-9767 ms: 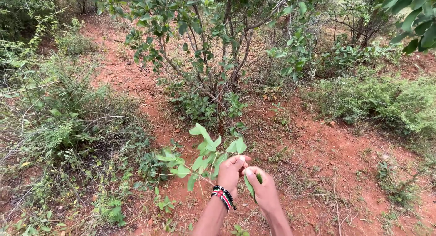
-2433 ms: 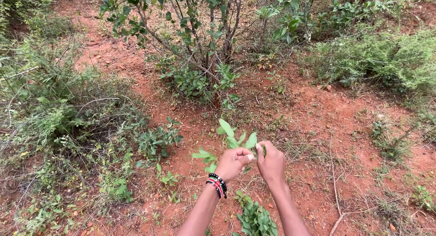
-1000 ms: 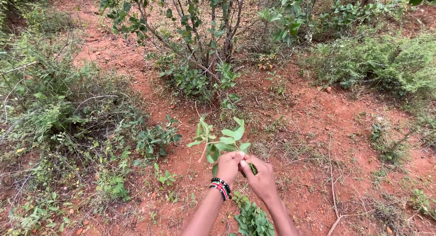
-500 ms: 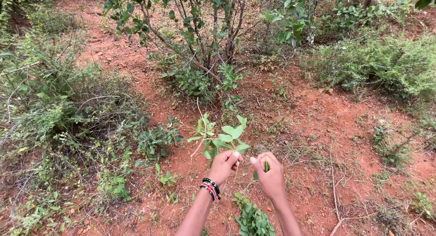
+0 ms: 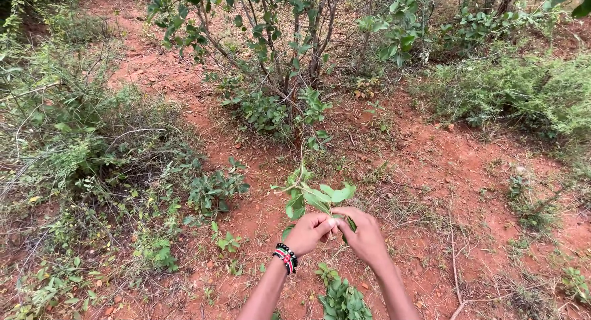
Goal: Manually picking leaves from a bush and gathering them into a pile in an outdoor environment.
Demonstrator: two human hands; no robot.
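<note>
The left hand [image 5: 309, 232] is curled closed, its thumb and forefinger pinching the stem of a leafy sprig [image 5: 314, 194] that rises straight up from the fist. The sprig's thin stalk reaches up and away from the hands, with several broad green leaves fanned just above the knuckles. A beaded wristband [image 5: 285, 258] in black, red and white circles the left wrist.

The right hand [image 5: 364, 235] is closed too, its fingertips pressed against those of the left hand so that the two meet at the base of the sprig. A narrow green leaf [image 5: 349, 223] shows between the right thumb and the fingers; whether it is still joined to the stem cannot be told.

No container is in view; the plucked greenery is held only in the hands.

Below the wrists, close to the person, a low green plant [image 5: 342, 299] grows from red soil [image 5: 425, 172], which lies bare to the right of the hands. Beyond the hands stands a many-stemmed shrub [image 5: 277, 43]. To the left of the hands, dry grass and weeds [image 5: 80, 153] crowd the ground, with a small leafy seedling [image 5: 215, 187] nearer the left hand. Farther to the right, a mass of pale green bush [image 5: 523, 92] spreads over the slope.
</note>
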